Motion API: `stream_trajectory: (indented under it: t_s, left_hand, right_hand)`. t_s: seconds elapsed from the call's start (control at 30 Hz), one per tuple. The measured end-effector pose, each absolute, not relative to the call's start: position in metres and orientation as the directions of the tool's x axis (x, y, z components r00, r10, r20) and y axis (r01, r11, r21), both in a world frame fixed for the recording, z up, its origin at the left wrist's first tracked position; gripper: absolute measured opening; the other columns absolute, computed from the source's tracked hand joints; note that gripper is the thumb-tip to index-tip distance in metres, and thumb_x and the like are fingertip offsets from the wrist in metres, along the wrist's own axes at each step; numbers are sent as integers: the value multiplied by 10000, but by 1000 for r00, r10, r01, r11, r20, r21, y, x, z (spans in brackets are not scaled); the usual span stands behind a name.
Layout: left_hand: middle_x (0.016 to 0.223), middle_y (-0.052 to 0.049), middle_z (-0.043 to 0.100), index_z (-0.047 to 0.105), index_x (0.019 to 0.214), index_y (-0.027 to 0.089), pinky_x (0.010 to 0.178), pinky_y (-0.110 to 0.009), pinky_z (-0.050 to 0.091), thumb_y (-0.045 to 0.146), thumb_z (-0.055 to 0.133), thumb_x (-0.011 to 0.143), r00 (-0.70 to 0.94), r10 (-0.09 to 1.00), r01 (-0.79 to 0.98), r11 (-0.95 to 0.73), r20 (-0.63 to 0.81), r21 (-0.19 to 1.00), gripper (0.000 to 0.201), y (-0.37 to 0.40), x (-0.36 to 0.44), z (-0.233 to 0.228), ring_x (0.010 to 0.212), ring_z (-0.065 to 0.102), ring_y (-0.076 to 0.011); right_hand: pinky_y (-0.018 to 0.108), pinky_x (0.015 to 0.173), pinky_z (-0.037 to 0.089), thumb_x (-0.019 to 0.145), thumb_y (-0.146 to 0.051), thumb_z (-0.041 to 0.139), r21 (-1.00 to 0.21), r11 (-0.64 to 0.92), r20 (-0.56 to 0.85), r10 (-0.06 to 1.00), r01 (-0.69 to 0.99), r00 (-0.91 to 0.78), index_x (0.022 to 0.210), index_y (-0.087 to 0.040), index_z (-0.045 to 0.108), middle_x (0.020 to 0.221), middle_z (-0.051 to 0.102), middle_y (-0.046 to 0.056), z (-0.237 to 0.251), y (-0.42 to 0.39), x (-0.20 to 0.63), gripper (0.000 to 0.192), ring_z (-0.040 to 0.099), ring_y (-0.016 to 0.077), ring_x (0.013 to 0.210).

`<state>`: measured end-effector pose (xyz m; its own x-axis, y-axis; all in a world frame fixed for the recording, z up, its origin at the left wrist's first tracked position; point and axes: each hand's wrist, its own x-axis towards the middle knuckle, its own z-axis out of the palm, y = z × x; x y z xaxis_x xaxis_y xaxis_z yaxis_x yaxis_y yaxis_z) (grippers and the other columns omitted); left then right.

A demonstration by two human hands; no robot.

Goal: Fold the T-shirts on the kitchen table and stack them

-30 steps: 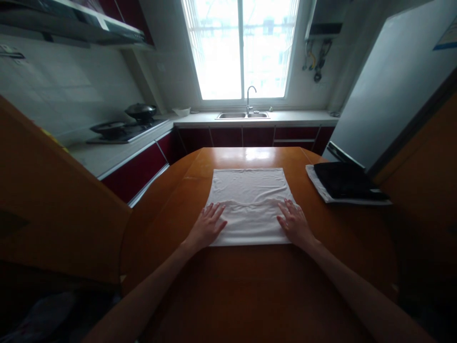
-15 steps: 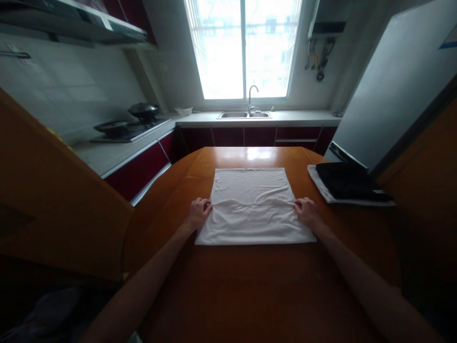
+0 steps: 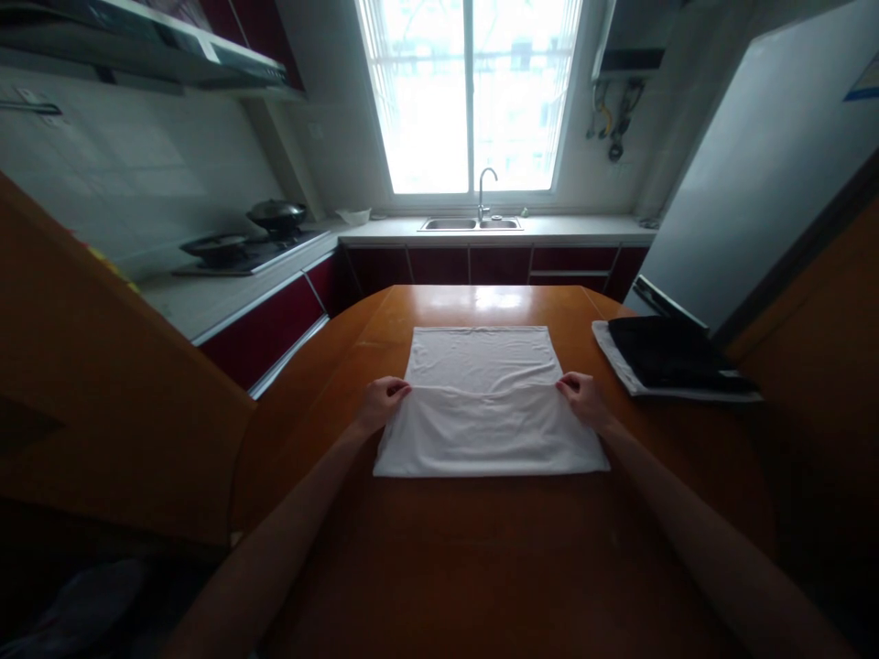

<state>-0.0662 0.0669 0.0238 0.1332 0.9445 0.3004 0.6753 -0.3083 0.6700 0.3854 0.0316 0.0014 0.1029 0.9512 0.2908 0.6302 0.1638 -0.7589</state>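
Stretching between both hands, white cloth (image 3: 484, 403) has left grip (image 3: 382, 403) and right grip (image 3: 580, 399) clamped on its edges.

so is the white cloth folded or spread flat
Partly folded: the white cloth lies on the table with a crease across its middle, pinched at each end by the left hand and right hand.

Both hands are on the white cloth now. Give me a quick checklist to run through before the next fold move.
1. Left hand pinching the left edge of the white cloth: ok.
2. Right hand pinching the right edge: ok.
3. Both grips level across the cloth: ok, roughly matching heights.
4. Near hem lying flat and straight on the table: ok.
5. Far half smooth: not ok, faint wrinkles show.
6. Dark folded stack at right stays apart from the cloth: ok.
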Motion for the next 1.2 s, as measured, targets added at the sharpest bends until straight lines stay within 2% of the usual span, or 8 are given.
stream_trajectory:
  t_s: [0.13, 0.23, 0.47, 0.6, 0.7, 0.9, 1.07, 1.2]
  left_hand:
    - [865, -65, 737, 742, 870, 179, 733, -303, 499, 450, 611, 856, 46, 903, 667, -347, 428, 659, 300, 68, -68, 14, 796, 672, -209]
    - [842, -65, 715, 739, 860, 174, 726, -309, 510, 413, 607, 858, 75, 914, 710, -330, 399, 622, 274, 72, -69, 5, 756, 659, -203]
    - [1195, -107, 670, 690, 1210, 198, 1023, -404, 482, 335, 479, 974, 281, 833, 816, -469, 476, 339, 345, 54, -41, 8, 1133, 617, -251]
    - [1511, -102, 510, 538, 1438, 213, 1170, -449, 349, 419, 394, 1033, 545, 786, 766, -609, 293, 208, 477, 34, -10, 1, 1425, 428, -262]
    - [1620, -105, 348, 399, 1542, 211, 1207, -530, 249, 491, 366, 1033, 567, 807, 798, -587, 164, 133, 581, 27, 1, -6, 1521, 251, -296]
    - [1640, -107, 299, 377, 1553, 216, 1220, -556, 209, 524, 359, 1030, 545, 812, 802, -577, 208, 151, 607, 23, -3, -2, 1536, 200, -299]
    - [1627, -136, 315, 411, 1538, 211, 1204, -610, 200, 512, 408, 1019, 542, 827, 799, -562, 148, 213, 600, 24, -1, -3, 1524, 221, -342]
    - [1591, -156, 388, 478, 1492, 191, 1197, -576, 271, 449, 449, 1016, 546, 820, 765, -572, 174, 296, 542, 23, -13, 8, 1505, 282, -333]
  right_hand:
    - [329, 711, 484, 838, -426, 571, -779, 212, 384, 905, 590, 183, 817, -171, 682, 816, 720, 92, 2, 33, 387, 279, 643, 227, 747]
    - [345, 747, 494, 854, -405, 555, -751, 167, 347, 923, 639, 166, 815, -172, 678, 827, 710, 97, -4, 35, 387, 266, 642, 233, 771]
    - [435, 984, 452, 962, -354, 449, -406, 120, 421, 905, 906, 69, 1112, -155, 705, 1163, 671, 160, 1, 20, 370, 358, 585, 301, 1104]
    - [422, 1141, 342, 1014, -361, 372, -321, 255, 378, 917, 912, -123, 1377, -144, 574, 1474, 525, 152, 2, 5, 338, 469, 449, 272, 1373]
    - [488, 1209, 223, 1018, -404, 376, -257, 261, 219, 953, 930, -207, 1506, -128, 437, 1609, 360, 142, -5, 2, 322, 563, 266, 284, 1507]
    - [519, 1228, 151, 1036, -395, 332, -224, 265, 235, 949, 938, -211, 1531, -112, 397, 1650, 253, 133, -6, -3, 321, 574, 153, 267, 1546]
    - [550, 1213, 184, 1023, -407, 381, -264, 277, 167, 956, 924, -239, 1532, -141, 402, 1624, 309, 159, -9, -7, 319, 575, 222, 294, 1527]
    - [538, 1196, 257, 1019, -364, 403, -313, 306, 269, 936, 899, -225, 1499, -177, 456, 1603, 368, 144, -4, -11, 328, 519, 268, 290, 1513]
